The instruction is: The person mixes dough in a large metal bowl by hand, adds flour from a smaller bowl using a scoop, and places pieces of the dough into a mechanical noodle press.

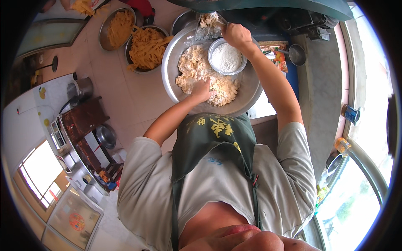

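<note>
A wide metal bowl point(169, 79) in front of me holds pale, crumbly dough point(194, 60). My left hand point(202, 90) reaches into this dough at the near side, its fingertips partly buried. A smaller metal bowl of white flour point(227, 57) sits inside the large bowl, towards its right. Just beyond the flour, my right hand point(237, 35) is closed beside a see-through, tray-like piece point(205, 34). Whatever its fingers grip is hidden from this view. A lump of dough point(208, 19) lies at the far end of that clear piece.
Dark green machinery point(268, 5) spans the far edge. Two bowls of wide yellow noodle strips point(148, 48) point(121, 27) stand at the far left. A ladle point(296, 55) and colourful packets point(279, 60) lie to the right. Another person's red sleeve point(142, 7) shows at the top.
</note>
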The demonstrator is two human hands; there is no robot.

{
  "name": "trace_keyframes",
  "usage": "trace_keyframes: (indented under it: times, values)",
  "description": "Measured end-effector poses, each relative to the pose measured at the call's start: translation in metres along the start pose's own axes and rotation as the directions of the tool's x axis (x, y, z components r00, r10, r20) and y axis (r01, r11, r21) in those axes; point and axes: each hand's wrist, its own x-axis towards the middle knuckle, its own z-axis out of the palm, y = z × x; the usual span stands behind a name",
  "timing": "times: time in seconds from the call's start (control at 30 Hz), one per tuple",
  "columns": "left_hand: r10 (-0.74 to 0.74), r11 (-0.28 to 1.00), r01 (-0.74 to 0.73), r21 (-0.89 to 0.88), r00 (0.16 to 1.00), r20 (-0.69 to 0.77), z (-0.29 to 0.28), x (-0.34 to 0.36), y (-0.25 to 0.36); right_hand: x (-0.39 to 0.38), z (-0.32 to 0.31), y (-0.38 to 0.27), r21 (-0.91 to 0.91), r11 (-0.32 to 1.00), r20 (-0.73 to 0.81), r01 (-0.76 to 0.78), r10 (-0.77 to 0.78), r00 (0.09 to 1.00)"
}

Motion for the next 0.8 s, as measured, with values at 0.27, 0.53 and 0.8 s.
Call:
trace_keyframes:
  times: [0.27,0.53,0.8]
  values:
    - [-0.088,0.992,0.074,-0.103,0.986,-0.143,0.017,0.012,-0.003,0.010,0.022,0.000,-0.068,0.996,-0.057,0.051,-0.055,0.997]
    - [-0.010,0.999,0.002,-0.040,0.982,-0.188,0.021,0.009,0.000,0.004,0.009,-0.019,-0.091,0.992,0.019,0.082,-0.080,0.997]
    - [-0.005,0.955,-0.038,-0.293,0.990,-0.144,0.018,-0.016,-0.012,-0.005,0.004,-0.018,-0.036,0.987,-0.067,0.156,-0.158,0.985]
